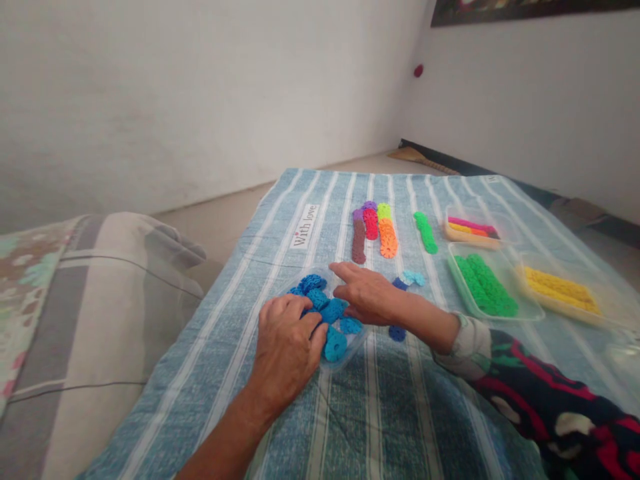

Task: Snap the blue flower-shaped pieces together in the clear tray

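Note:
A clear plastic tray (345, 361) of blue toothed discs (334, 311) sits on the striped blue cloth (380, 413) in front of me. My left hand (287, 350) rests over the tray's near left side, fingers curled down onto the blue discs. My right hand (367, 293) reaches in from the right with its fingers lying on the discs at the tray's far side. Whether either hand grips a disc is hidden. A few loose blue discs (407, 280) lie just right of my right hand.
Rows of brown, purple, red, orange and green discs (387, 237) lie farther back on the cloth. At the right stand trays of green discs (485, 283), yellow discs (563, 290) and mixed pink and yellow ones (473, 228). A cushion (100, 313) sits left.

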Tool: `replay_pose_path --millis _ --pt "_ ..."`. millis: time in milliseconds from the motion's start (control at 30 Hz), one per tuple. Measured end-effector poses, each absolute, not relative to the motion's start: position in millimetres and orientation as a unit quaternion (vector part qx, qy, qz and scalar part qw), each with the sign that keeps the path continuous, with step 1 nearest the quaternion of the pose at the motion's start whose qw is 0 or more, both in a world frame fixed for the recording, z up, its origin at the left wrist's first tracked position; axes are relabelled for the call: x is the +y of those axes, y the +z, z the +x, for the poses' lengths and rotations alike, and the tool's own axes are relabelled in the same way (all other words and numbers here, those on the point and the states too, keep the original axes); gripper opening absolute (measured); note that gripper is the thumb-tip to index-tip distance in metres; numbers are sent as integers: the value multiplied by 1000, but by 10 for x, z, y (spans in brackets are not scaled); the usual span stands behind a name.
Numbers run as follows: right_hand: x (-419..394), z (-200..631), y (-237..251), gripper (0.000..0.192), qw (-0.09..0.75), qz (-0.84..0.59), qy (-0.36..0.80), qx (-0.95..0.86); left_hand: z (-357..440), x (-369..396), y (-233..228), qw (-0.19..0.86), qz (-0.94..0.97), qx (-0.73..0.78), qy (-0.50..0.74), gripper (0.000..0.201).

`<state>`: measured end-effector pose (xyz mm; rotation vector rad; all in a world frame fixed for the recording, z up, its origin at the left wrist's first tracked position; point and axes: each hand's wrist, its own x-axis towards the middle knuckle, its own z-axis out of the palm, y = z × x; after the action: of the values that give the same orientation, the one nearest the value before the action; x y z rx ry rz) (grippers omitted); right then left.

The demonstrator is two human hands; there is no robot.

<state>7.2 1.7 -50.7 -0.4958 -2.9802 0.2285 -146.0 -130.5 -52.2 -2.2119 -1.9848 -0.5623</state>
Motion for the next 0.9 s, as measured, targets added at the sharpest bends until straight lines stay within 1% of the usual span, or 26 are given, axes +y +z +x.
replay_pose_path --millis 200,400,600,733,900 --pt "-13 69 -545 21 63 -169 72 -981 -1402 -1308 -583 83 -721 -669 -161 22" --pt "-56 72 -614 26 81 -195 90 -973 -1403 -1276 -606 73 -723 -670 -155 20" --pt "-157 -44 -629 31 80 -256 102 -958 -1414 -1281 -636 60 -724 -668 -164 21" --pt "-217 -104 -656 30 83 -290 99 -948 -1426 -1287 -667 54 -718 -671 -178 21" --pt "-264 -114 -648 28 67 -314 109 -941 -1449 -1297 -699 55 -715 -668 -199 22"
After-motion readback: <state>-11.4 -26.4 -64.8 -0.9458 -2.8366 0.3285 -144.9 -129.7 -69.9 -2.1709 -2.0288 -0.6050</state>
